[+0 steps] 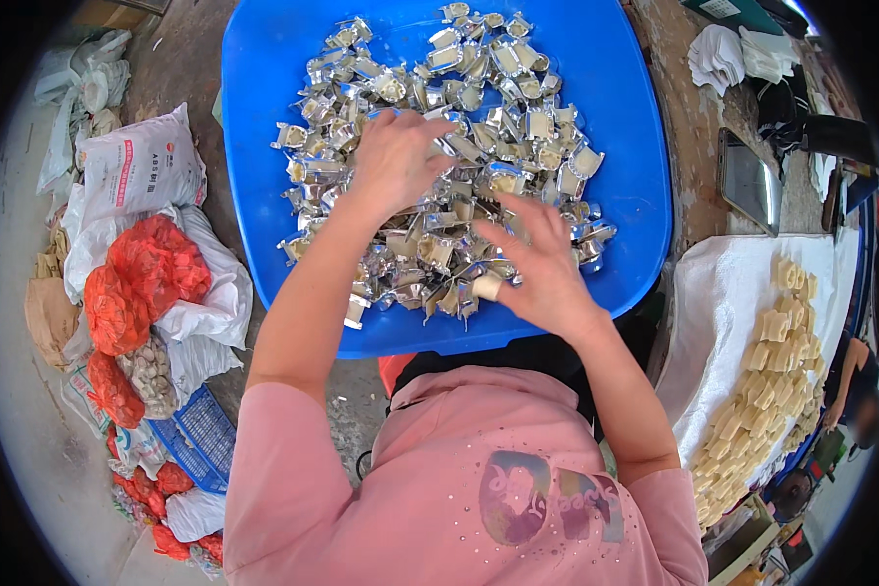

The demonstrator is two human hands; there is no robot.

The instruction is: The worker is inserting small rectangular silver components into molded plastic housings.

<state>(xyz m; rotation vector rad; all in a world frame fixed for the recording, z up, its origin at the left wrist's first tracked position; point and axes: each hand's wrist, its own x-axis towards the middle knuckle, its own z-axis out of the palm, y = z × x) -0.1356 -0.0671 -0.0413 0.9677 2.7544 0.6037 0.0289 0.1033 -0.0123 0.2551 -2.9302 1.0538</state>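
A large blue plastic tub (645,186) in front of me holds a heap of small shiny silver parts (449,98) with cream-coloured inner sides. My left hand (396,161) reaches over the left middle of the heap, thumb and index finger apart; its other fingertips are partly hidden among the parts. At the heap's lower right, my right hand (547,269) is palm down with fingers spread over the parts. A cream-coloured cover (486,286) shows at its thumb tip. I see no part gripped in either hand.
Rows of cream-coloured parts (762,400) lie on a white cloth (703,303) at right. Beyond it are a dark-screened tablet (749,181) and white gloves (718,59). White sacks (142,166), red bags (156,264) and a blue crate (200,439) stand left. Another person (855,381) appears far right.
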